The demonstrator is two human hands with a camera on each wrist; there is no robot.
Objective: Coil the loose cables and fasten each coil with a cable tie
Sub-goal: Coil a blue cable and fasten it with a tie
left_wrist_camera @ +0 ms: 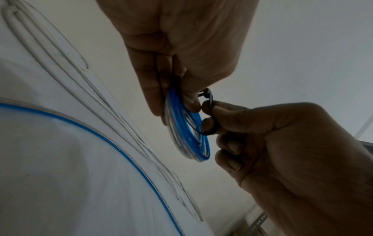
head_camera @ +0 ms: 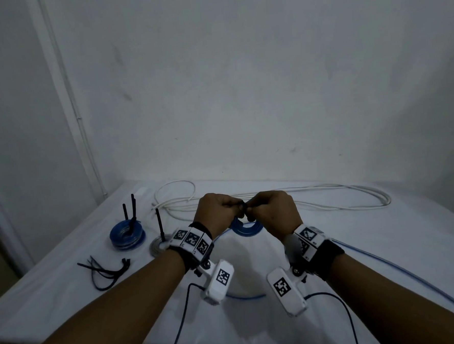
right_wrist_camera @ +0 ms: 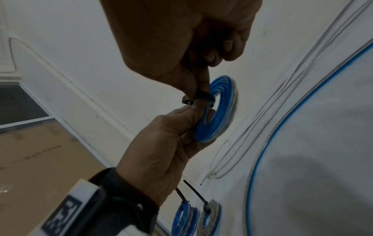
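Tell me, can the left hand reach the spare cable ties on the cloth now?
Probably not yet: the left hand holds the blue coil, being tied. The spare cable ties lie unobstructed on its side.

A white counter point(head_camera: 279, 261) stands against the wall. On its left side lie a blue coil point(head_camera: 127, 235) and a grey coil point(head_camera: 158, 246), each with black ties sticking up. Loose black cable ties point(head_camera: 104, 269) lie nearer the front. A long white cable point(head_camera: 328, 196) lies at the back, and a blue cable point(head_camera: 402, 270) runs off right.
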